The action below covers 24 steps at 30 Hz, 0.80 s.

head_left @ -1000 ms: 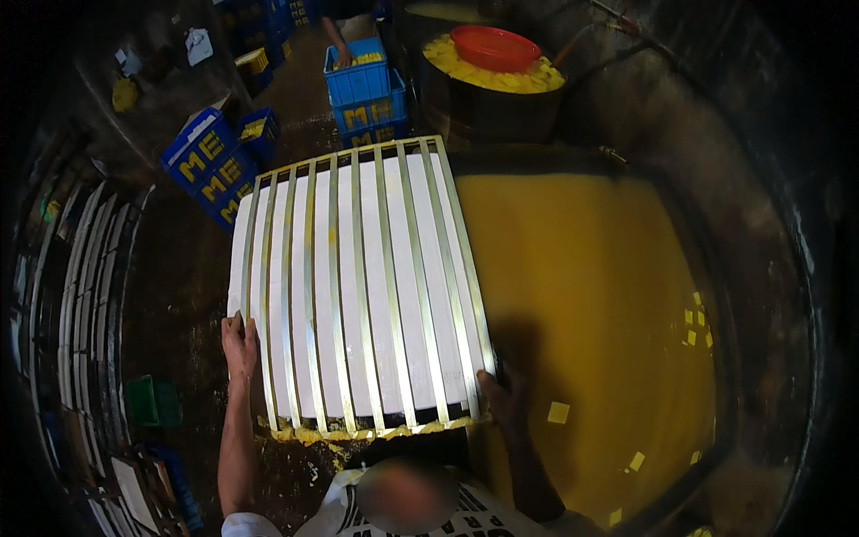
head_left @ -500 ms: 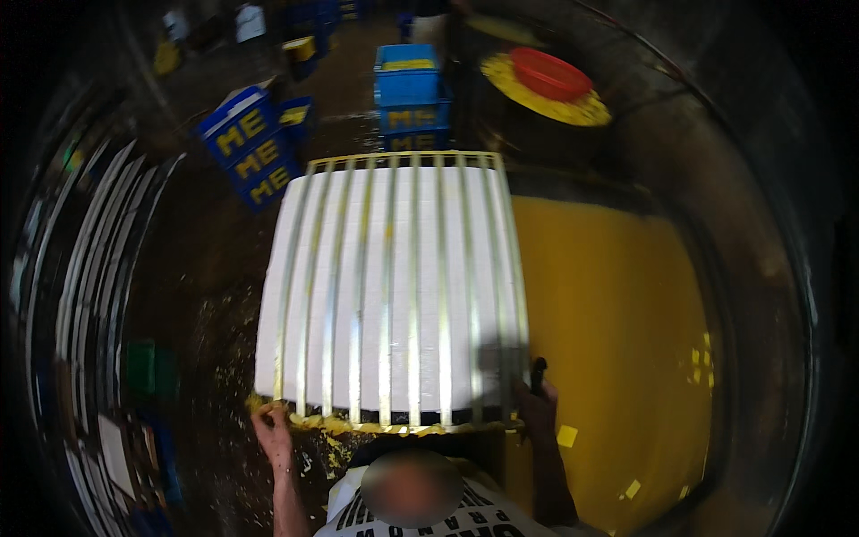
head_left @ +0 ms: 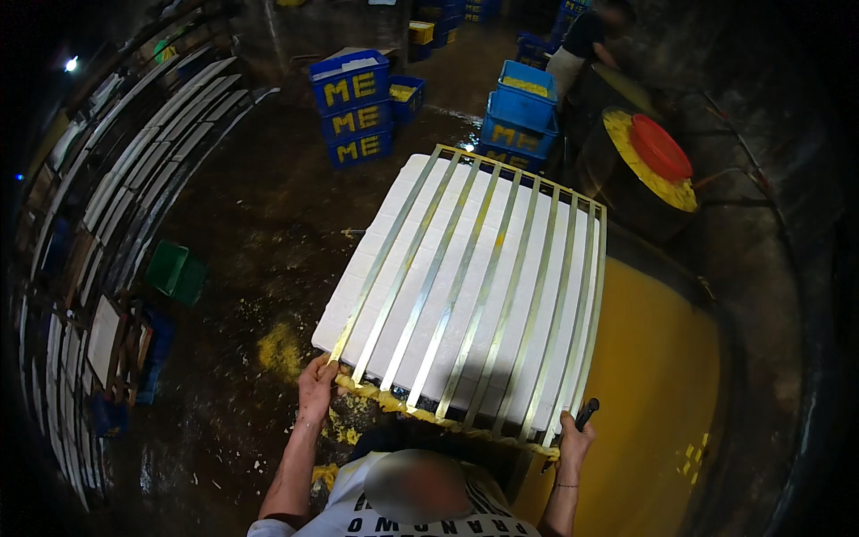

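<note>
A broad white slab (head_left: 383, 259), faintly divided into blocks, lies under a frame of parallel metal slats (head_left: 490, 277), with yellow crumbly residue along its near edge. My left hand (head_left: 317, 380) grips the near-left corner of the slatted frame, fingers closed on it. At the near-right corner my right hand (head_left: 573, 434) is closed on the frame and also holds a dark-handled tool (head_left: 586, 413), whose working end I cannot make out. Beside the slab on the right is a wide vat of yellow liquid (head_left: 662, 358), with small yellow squares in it.
Stacked blue crates (head_left: 351, 112) and lighter blue crates (head_left: 519, 121) stand ahead. Behind these, a co-worker (head_left: 582, 49) bends beside a drum of yellow pieces (head_left: 671, 188) holding a red basin (head_left: 660, 143). Racks of boards (head_left: 152, 152) and a green crate (head_left: 174, 268) are on my left.
My left hand has shifted from the slab's left side to the frame's near-left corner. The view has swung, so slab and crates appear further right and angled. More of the co-worker shows.
</note>
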{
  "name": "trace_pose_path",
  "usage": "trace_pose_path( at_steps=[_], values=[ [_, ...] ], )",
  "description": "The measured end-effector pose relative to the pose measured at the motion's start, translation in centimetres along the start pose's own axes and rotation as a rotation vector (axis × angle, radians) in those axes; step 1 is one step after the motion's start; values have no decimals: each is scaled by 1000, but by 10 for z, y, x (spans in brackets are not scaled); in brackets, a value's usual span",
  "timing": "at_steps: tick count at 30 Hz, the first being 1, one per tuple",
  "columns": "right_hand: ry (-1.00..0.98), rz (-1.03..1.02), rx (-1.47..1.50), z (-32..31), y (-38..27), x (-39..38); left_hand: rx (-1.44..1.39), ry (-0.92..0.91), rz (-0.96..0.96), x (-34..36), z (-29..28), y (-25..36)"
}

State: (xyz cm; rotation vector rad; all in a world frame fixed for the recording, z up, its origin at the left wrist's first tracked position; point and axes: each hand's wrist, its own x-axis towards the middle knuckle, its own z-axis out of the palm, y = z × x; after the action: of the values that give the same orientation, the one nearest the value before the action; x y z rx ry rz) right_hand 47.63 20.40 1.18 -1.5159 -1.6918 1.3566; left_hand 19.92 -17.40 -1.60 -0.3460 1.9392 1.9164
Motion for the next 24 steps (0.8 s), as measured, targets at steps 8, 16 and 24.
trace_pose_path(
  at_steps=[8,16,24],
  values=[
    [-21,-38,-102,-1,-6,-1,71,-27,27,9,-7,-7],
    [392,-372,282,-62,-115,3,692,301,675,8,23,49],
    [-103,-582,155,65,-202,139,700,-389,829,48,183,111]
  ],
)
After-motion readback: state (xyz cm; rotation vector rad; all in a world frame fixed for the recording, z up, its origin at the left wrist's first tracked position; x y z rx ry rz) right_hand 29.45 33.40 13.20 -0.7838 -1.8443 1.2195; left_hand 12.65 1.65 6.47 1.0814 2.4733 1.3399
